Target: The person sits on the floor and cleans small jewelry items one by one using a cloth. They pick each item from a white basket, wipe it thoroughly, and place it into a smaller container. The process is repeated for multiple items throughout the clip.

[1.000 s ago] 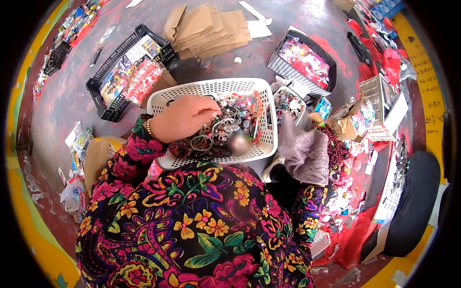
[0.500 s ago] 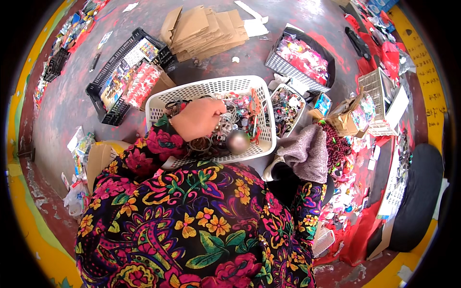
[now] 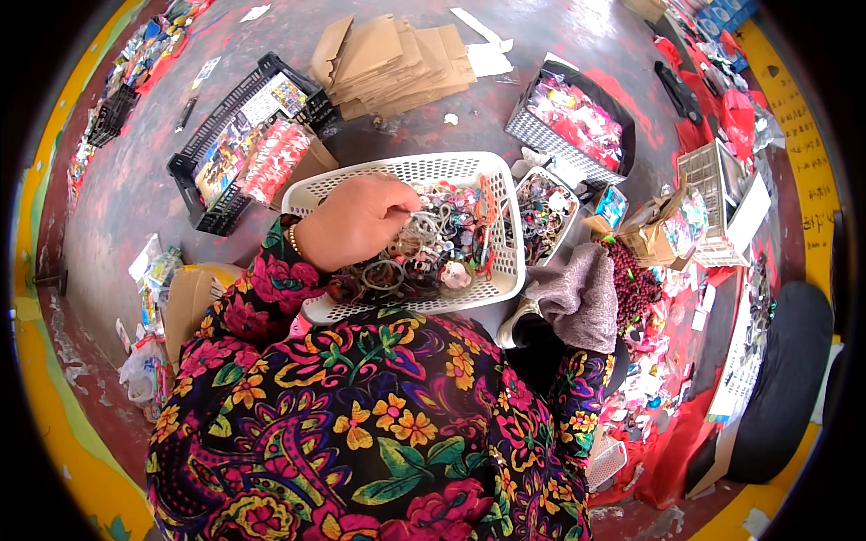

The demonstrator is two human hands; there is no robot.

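Observation:
My left hand point(image 3: 354, 222) is over the left half of a white perforated plastic basket point(image 3: 406, 165). Its fingers are curled together at the tips, and whatever they may grip is hidden. A beaded bracelet point(image 3: 293, 239) circles that wrist. Tangled hair ties and small trinkets point(image 3: 451, 221) fill the basket, with pale loops just under the fingertips. Near the basket's front lies a round pale-pink piece point(image 3: 456, 274). My right sleeve point(image 3: 582, 388) runs up beside a mauve fluffy cloth point(image 3: 577, 298), and the right hand itself does not show.
A smaller white basket of trinkets point(image 3: 570, 209) stands against the right side. Farther out are a black crate point(image 3: 216, 212), flattened cardboard point(image 3: 397, 63), a grey crate of pink packets point(image 3: 550, 135) and an opened carton point(image 3: 649, 239). Dark red beads point(image 3: 636, 284) and scattered goods lie right.
My left hand has shifted slightly left and toward me, uncovering more loops. The round piece at the basket's front looked dark and shiny before and looks pale now. The whole view has shifted slightly.

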